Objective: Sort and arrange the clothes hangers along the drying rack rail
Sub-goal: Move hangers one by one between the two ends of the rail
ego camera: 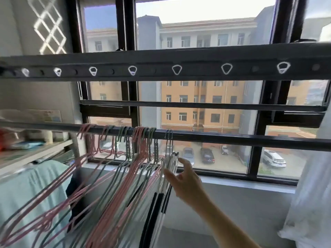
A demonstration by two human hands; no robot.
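Note:
A dark drying rack rail [223,137] runs across the view below the window's middle. Several pink hangers [114,194] and grey-green hangers [125,169] hang bunched on its left half. At the right end of the bunch hang white hangers with black pads [162,199]. My right hand [184,179] reaches up from the lower right, fingers fairly straight, thumb and fingertips touching the right side of the white hangers just under their hooks. My left hand is out of sight.
A higher dark bar [197,68] with white triangular rings spans the top. A window with dark frames [258,158] lies behind. A light green cloth [35,190] hangs at lower left, a white fabric [315,194] at the right, and cluttered shelves [26,151] at the left.

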